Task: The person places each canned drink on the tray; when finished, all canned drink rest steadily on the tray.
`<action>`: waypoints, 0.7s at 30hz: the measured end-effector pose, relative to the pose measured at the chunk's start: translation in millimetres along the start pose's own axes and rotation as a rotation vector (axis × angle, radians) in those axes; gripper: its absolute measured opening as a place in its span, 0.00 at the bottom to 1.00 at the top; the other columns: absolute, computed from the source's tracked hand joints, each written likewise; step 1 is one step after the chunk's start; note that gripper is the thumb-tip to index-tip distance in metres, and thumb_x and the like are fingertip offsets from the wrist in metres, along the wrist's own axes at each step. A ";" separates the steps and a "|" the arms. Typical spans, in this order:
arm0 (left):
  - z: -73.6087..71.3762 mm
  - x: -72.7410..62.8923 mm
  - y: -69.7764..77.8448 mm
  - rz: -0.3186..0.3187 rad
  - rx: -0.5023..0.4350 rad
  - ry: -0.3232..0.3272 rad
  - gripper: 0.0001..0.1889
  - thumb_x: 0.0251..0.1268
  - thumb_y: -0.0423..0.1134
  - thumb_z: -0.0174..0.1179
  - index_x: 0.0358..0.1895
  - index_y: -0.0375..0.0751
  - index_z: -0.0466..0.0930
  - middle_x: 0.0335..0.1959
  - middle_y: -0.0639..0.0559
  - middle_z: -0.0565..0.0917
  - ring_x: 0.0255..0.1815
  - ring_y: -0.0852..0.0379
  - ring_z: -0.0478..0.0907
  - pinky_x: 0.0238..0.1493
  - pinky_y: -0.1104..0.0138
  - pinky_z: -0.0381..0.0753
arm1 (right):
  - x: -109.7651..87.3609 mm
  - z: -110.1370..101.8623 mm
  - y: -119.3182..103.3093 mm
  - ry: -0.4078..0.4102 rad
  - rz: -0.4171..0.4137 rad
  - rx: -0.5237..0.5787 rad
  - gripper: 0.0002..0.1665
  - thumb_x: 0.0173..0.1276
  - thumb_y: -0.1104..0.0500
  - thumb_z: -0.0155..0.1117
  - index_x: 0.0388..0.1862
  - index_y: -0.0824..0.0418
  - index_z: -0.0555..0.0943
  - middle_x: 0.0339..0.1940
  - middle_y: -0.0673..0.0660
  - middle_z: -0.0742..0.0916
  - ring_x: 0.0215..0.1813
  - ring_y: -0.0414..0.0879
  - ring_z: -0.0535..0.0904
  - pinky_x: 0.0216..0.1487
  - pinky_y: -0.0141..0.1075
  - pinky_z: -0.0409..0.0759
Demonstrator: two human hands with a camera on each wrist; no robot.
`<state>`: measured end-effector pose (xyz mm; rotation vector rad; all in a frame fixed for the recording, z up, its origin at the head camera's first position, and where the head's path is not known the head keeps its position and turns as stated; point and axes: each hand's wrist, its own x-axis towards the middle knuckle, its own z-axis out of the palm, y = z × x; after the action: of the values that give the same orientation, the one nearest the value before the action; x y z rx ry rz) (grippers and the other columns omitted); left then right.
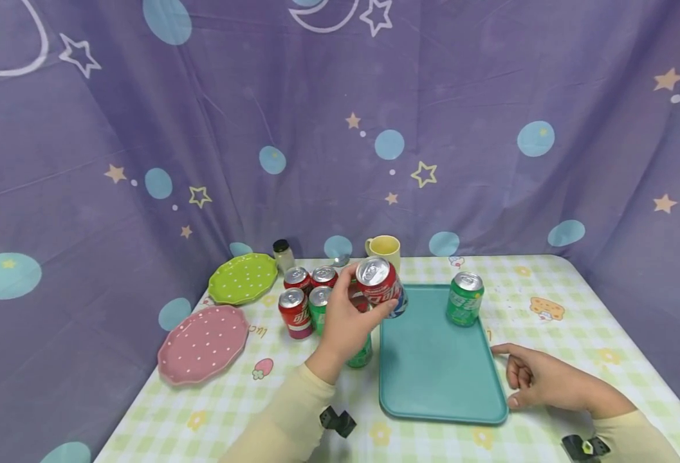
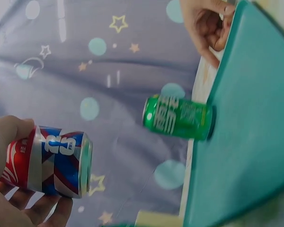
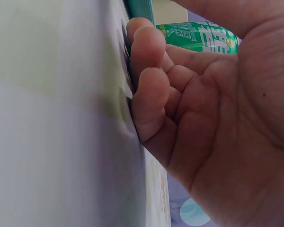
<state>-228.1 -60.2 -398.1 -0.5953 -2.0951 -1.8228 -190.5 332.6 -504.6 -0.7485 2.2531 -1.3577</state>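
My left hand (image 1: 344, 325) grips a red soda can (image 1: 377, 283) with a blue patterned lower part, tilted and held up by the teal tray's left far corner. In the left wrist view the can's blue-and-white base (image 2: 66, 163) points away from the palm. Standing upright on the tray (image 1: 438, 379), near its far right corner, is a green soda can (image 1: 464, 301). My right hand (image 1: 551, 379) rests at the tray's right edge, index finger and thumb reaching to the rim. Its other fingers (image 3: 151, 94) curl loosely against the tablecloth, holding nothing.
Left of the tray stand several red cans (image 1: 295, 314) and green cans (image 1: 361, 357), partly behind my left hand. A pink plate (image 1: 203, 345) and a green plate (image 1: 243, 278) lie farther left. Behind are a black-lidded jar (image 1: 284, 256) and a yellow mug (image 1: 385, 247).
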 end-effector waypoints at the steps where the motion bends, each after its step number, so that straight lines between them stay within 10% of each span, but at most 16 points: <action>1: 5.8 0.9 -0.4 -0.004 -0.005 -0.003 0.36 0.58 0.38 0.80 0.70 0.50 0.73 0.61 0.52 0.80 0.57 0.53 0.82 0.54 0.57 0.86 | -0.1 0.0 -0.1 0.001 0.001 -0.003 0.55 0.63 0.61 0.79 0.77 0.79 0.56 0.36 0.62 0.80 0.29 0.38 0.72 0.26 0.37 0.73; 21: 102.1 9.5 -46.2 -0.194 0.185 -0.004 0.39 0.58 0.35 0.79 0.72 0.48 0.70 0.64 0.54 0.78 0.65 0.57 0.75 0.68 0.58 0.76 | 1.4 1.5 -1.1 0.019 0.010 -0.001 0.56 0.62 0.62 0.80 0.78 0.79 0.56 0.36 0.61 0.80 0.29 0.40 0.73 0.27 0.35 0.74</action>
<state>-254.6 36.6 -448.7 -0.3600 -2.3627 -1.6963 -190.4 330.2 -504.3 -0.7262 2.2688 -1.3647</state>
